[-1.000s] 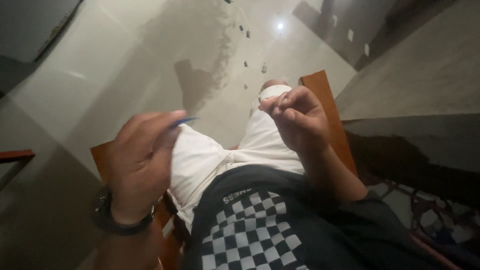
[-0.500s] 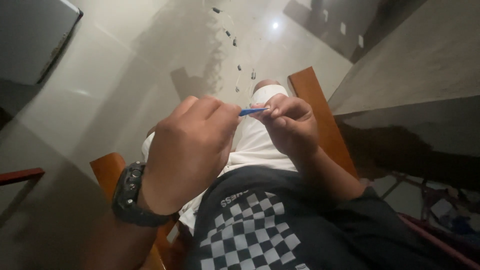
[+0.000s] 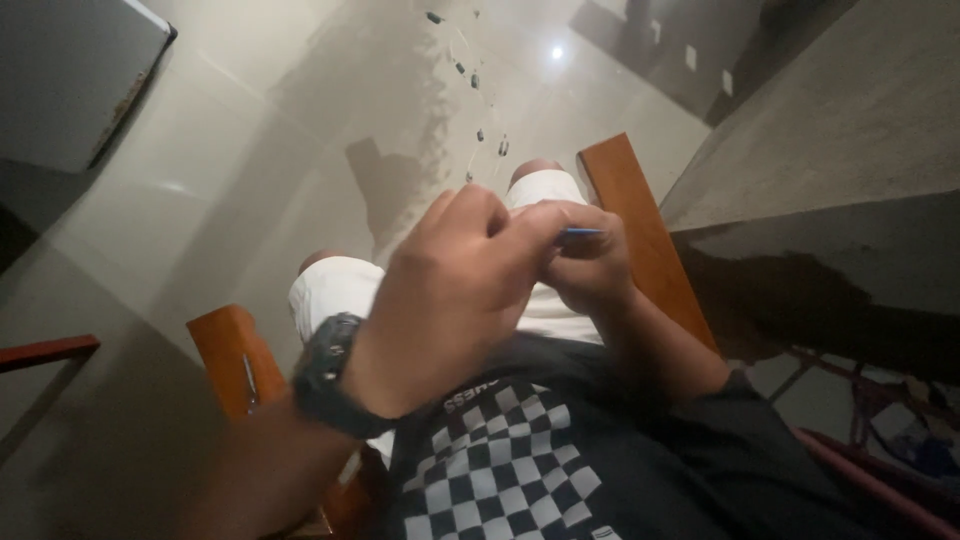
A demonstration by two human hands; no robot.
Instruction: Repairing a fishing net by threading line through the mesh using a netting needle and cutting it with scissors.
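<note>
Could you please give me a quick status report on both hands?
Left hand and right hand meet above the lap. Thin blue stick pinched between them. Nothing in the way.

Passage: open glossy beige tiled floor (image 3: 250, 200) ahead of the knees. Obstacles: orange-brown wooden chair arms (image 3: 625, 215) flanking both sides; grey concrete wall (image 3: 830, 120) close right.

A thin blue stick-like piece (image 3: 581, 233) lies level, pinched between both hands over the lap, only its tip showing.
</note>
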